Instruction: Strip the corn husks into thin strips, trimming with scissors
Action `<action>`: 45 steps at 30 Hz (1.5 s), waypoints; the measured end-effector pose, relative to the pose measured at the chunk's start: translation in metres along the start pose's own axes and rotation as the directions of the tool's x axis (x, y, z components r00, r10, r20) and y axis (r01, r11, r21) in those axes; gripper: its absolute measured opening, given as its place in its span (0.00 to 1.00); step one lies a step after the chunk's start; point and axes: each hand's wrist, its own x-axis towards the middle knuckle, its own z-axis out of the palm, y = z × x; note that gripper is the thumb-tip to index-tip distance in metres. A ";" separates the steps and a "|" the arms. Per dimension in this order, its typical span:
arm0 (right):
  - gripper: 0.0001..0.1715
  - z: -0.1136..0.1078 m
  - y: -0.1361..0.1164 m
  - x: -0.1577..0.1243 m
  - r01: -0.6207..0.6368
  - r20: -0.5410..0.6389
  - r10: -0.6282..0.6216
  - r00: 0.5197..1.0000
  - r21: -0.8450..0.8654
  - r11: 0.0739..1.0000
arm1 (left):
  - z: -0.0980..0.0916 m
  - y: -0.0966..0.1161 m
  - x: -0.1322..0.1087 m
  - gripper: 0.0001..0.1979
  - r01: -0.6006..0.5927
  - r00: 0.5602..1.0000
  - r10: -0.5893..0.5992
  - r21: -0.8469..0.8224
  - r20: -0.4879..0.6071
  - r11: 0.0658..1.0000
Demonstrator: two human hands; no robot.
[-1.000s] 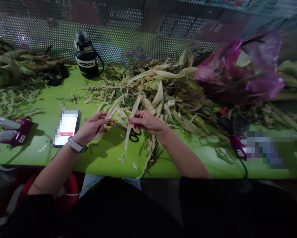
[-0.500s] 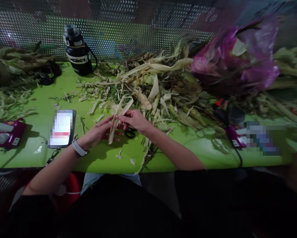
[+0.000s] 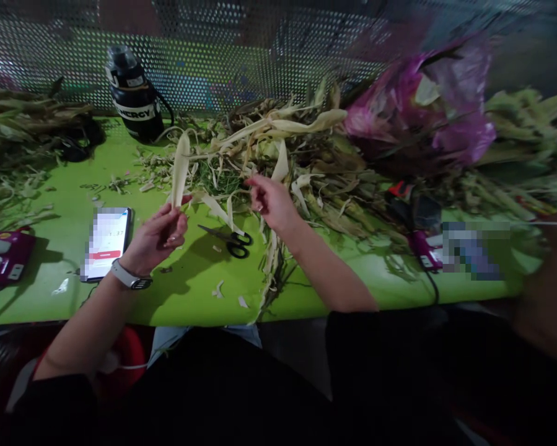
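Observation:
My left hand [image 3: 155, 236], a watch on its wrist, is closed on a pale corn husk strip [image 3: 181, 168] that stands upright from its fingers. My right hand [image 3: 271, 201] hovers over the near edge of the corn husk pile [image 3: 301, 155], its fingers curled; I cannot make out anything in them. Black-handled scissors [image 3: 227, 239] lie on the green table [image 3: 189, 291] between the two hands, touched by neither.
A phone [image 3: 106, 241] lies left of my left hand. A black bottle [image 3: 134, 99] stands at the back by the perforated metal wall. A purple plastic bag [image 3: 427, 105] sits back right. Magenta devices [image 3: 4, 254] and more husks lie at the left and right.
The hands, together on a husk strip over the scissors before, have parted. The left hand raised the strip upright; the right hand moved up toward the pile. The scissors now lie uncovered.

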 end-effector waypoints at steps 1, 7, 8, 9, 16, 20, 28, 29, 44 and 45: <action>0.27 0.004 0.001 -0.004 0.025 0.076 -0.014 0.997 -0.147 0.989 | -0.001 0.000 0.002 0.11 -0.020 0.999 0.019 -0.019 -0.048 1.000; 0.19 0.027 0.012 -0.021 0.217 0.161 -0.147 0.976 -0.769 0.601 | -0.005 -0.009 0.007 0.10 0.021 0.983 -0.003 0.098 -0.181 0.995; 0.16 0.028 0.013 -0.021 0.235 0.176 -0.157 0.972 -0.777 0.584 | -0.004 -0.011 0.007 0.12 0.033 0.982 -0.011 0.117 -0.188 0.993; 0.14 0.029 0.013 -0.022 0.258 0.182 -0.188 0.965 -0.771 0.582 | -0.003 -0.012 0.007 0.13 0.046 0.981 -0.021 0.122 -0.195 0.991; 0.13 0.039 -0.005 -0.052 0.408 0.179 -0.375 0.910 -0.558 0.723 | 0.004 -0.029 0.009 0.14 -0.001 0.973 0.010 0.039 -0.233 0.999; 0.12 0.059 -0.001 -0.067 0.448 0.300 -0.334 0.893 -0.646 0.618 | 0.013 -0.045 0.008 0.10 0.026 0.971 -0.023 0.010 -0.236 1.000; 0.11 0.061 0.001 -0.070 0.560 0.455 -0.328 0.828 -0.646 0.519 | 0.019 -0.056 0.006 0.07 0.093 0.968 -0.084 0.026 -0.239 0.995; 0.11 0.060 0.001 -0.069 0.565 0.460 -0.331 0.824 -0.622 0.541 | 0.018 -0.055 0.006 0.06 0.101 0.967 -0.090 0.031 -0.239 0.994; 0.21 0.056 0.008 -0.051 0.167 0.260 -0.061 0.964 -0.410 0.897 | 0.013 -0.047 0.004 0.05 0.071 0.958 -0.067 0.006 -0.278 0.997; 0.22 0.057 0.009 -0.050 0.140 0.291 -0.045 0.956 -0.316 0.938 | 0.013 -0.047 0.004 0.06 0.077 0.961 -0.073 0.003 -0.268 0.997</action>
